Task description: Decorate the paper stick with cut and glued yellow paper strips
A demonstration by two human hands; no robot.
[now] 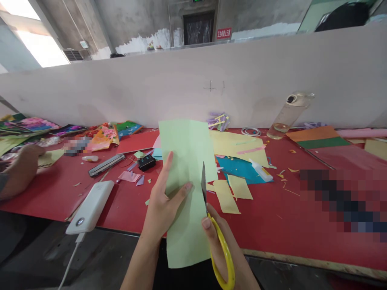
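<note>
A light green sheet of paper [187,161] is held upright over the table's front edge, with a faint crease running down it. My left hand [165,201] grips it from the left, thumb across the front and index finger stretched along its side; the other fingers are hidden behind. My right hand [222,245] is closed on yellow-handled scissors [228,257]. Their blade [203,183] points up and lies over the right part of the sheet. Whether the paper is between the blades I cannot tell.
The red table [272,225] holds yellow paper pieces [225,195], a blue sheet [236,169], a glue bottle [261,171] and a leaning water bottle [288,114]. At left are a white power bank [90,207] and another person's hand [26,165]. A white partition [151,88] stands behind.
</note>
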